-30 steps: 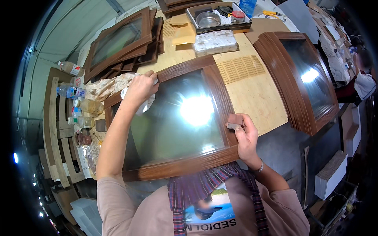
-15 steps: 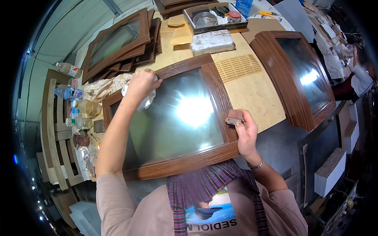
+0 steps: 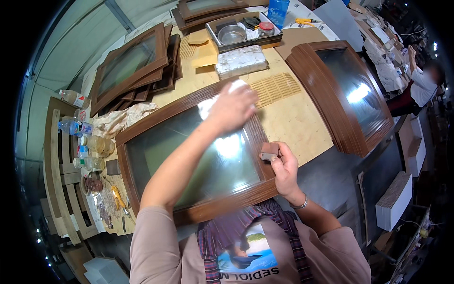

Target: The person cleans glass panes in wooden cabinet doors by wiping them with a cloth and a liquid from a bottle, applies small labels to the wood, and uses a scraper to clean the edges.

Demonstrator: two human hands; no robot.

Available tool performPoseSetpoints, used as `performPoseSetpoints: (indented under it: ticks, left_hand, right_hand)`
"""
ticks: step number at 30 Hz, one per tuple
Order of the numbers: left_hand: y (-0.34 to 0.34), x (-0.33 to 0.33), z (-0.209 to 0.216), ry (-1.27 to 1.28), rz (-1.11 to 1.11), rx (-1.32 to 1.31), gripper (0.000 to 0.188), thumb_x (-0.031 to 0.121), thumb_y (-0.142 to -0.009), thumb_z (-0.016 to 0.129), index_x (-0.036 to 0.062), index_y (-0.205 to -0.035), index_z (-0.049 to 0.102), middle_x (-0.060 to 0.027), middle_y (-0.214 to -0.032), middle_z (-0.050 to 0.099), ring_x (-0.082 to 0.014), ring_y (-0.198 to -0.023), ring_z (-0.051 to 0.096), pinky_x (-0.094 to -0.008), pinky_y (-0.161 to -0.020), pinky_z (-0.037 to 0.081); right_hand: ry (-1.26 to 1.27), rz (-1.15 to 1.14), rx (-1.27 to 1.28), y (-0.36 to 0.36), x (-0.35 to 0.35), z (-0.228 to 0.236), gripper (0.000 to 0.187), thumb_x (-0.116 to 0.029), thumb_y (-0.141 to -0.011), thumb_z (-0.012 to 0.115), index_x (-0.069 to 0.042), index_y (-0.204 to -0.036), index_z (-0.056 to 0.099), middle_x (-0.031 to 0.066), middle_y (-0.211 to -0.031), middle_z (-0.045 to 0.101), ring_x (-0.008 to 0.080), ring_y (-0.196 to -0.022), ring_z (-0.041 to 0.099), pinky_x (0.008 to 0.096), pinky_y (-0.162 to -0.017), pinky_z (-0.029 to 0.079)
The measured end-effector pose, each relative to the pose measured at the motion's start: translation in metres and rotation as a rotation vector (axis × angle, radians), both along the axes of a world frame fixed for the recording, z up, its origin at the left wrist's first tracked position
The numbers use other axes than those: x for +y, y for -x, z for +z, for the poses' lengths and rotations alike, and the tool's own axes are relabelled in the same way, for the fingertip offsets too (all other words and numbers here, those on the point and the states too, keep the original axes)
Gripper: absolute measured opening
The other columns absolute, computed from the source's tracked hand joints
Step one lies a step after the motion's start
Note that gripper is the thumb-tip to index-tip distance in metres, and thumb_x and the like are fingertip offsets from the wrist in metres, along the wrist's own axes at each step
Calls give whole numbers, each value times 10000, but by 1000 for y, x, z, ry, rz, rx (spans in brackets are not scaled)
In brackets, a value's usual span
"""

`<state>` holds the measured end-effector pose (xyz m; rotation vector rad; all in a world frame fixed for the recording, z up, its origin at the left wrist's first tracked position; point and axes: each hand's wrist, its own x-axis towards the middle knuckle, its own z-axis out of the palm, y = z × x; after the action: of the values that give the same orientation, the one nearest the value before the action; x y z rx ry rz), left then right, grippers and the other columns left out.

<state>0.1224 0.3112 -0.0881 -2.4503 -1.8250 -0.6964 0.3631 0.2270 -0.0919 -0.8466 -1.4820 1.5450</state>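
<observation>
While the wooden table (image 3: 302,128) fills the centre of the frame, the largest item on it is a brown wood-framed glass panel (image 3: 189,161) lying flat at lower centre, its near rail touching the person's chest. A second, similar framed panel (image 3: 350,94) lies at right, partly over the table edge, and a stack of further framed panels (image 3: 132,66) occupies the upper left. A tray of tins and a metal bowl (image 3: 243,33) sits at upper centre, with a wrapped white block (image 3: 241,60) just below it. The left hand (image 3: 231,108) presses a white cloth (image 3: 208,105) against the panel's far rail near the upper right corner, fingers curled down over the cloth. The right hand (image 3: 283,168) rests on the right rail, fingers pinching a small brown block (image 3: 268,152) against the wood. Judged from this view, work on the panel is in mid-course: the glass already shows a clear bright reflection, the cloth is at the far rail, and whether the near and left rails have been treated cannot be told. Bottles and small tools (image 3: 87,151) crowd the left edge.
</observation>
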Motion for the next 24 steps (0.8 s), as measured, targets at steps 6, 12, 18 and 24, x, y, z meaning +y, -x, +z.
performPoseSetpoints:
  ticks: [6, 12, 18, 24]
  left_hand:
    - [24, 41, -6, 110, 183, 85, 349, 226, -948, 553, 44, -1233, 640, -141, -1320, 614, -307, -1275, 525, -473, -1116, 356]
    - [-19, -78, 2, -21, -119, -3, 456, 177, -867, 674, 7, -1282, 592, -154, -1362, 583, -320, -1271, 539, -495, -1099, 387]
    - [30, -185, 17, 83, 34, 12, 375, 71, -783, 721, 125, -1152, 688, -47, -1228, 672, -244, -1176, 618, -514, -1057, 393]
    - [30, -195, 15, 33, 203, 14, 368, 53, -777, 695, 112, -1139, 658, -25, -1209, 663, -229, -1157, 606, -517, -1055, 375]
  right_hand:
    - [-11, 29, -14, 5, 4, -6, 290, -62, -915, 429, 65, -1153, 535, 96, -1039, 624, 154, -947, 612, 293, -883, 485]
    - [10, 0, 61, 8, 3, -4, 303, -47, -914, 424, 67, -1171, 535, 97, -1042, 633, 146, -942, 619, 286, -866, 495]
    - [159, 33, 157, -7, 29, 4, 327, -14, -897, 444, 77, -1185, 568, 137, -1090, 654, 185, -921, 657, 316, -854, 541]
    - [265, 82, 147, 12, 88, 31, 459, 51, -852, 411, 115, -1286, 546, 196, -1106, 645, 250, -963, 681, 346, -865, 599]
